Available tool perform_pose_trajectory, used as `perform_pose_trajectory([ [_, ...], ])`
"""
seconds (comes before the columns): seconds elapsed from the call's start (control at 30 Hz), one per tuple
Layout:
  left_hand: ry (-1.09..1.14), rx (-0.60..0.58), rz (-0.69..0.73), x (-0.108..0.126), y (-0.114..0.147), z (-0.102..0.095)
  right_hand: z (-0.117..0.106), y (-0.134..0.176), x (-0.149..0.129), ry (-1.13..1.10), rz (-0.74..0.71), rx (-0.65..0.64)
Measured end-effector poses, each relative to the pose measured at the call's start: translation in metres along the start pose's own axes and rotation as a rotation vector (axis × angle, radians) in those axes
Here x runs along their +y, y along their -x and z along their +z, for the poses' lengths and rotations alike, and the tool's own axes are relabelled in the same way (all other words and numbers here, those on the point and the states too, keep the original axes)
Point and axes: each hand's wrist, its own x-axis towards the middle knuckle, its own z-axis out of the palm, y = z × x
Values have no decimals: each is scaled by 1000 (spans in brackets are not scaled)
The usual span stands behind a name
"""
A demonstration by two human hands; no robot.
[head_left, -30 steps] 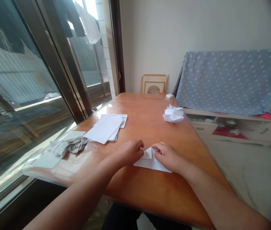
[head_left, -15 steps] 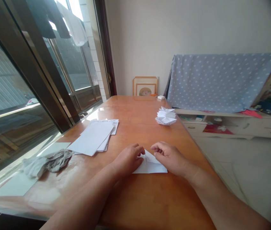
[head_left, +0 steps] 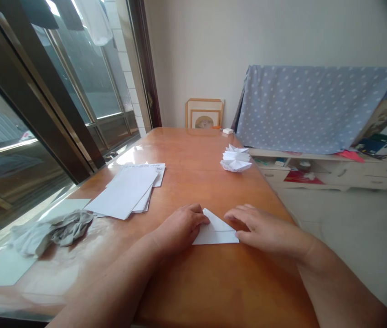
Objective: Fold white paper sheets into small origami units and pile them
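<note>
A folded sheet of white paper [head_left: 215, 231] lies near the front of the wooden table, peaked at the top with a straight band along its lower edge. My left hand [head_left: 184, 227] rests on its left side, fingers curled and gripping the paper, covering that end. Beside the right end is my right hand [head_left: 261, 228], thumb and fingers apart. Its thumb tip is at the paper's lower right corner. Farther off, near the table's right edge, sits a small pile of folded paper pieces [head_left: 236, 159] with pointed tips.
A stack of white sheets [head_left: 125, 191] lies to the left on the table [head_left: 193, 182]. A crumpled grey cloth [head_left: 72, 228] sits near the left edge by the window. A small white box [head_left: 228, 131] stands at the far end.
My right hand has moved right, and its fingers have opened out from a curl at the paper's peak. My left hand stays on the paper. The view has shifted slightly.
</note>
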Motion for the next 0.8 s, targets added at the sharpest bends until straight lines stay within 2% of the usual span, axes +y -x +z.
perform_pose_trajectory([
  [0.1,-24,4,-4,0,1,0,-3,2,6,27,7,-93],
  [0.2,-54,-1,-10,1,2,0,-2,3,7,45,16,-117],
  [0.43,-113,-17,-32,8,2,-3,0,2,6,54,18,-116],
  [0.8,-88,-17,-74,11,5,-3,-1,4,11,30,30,-102],
])
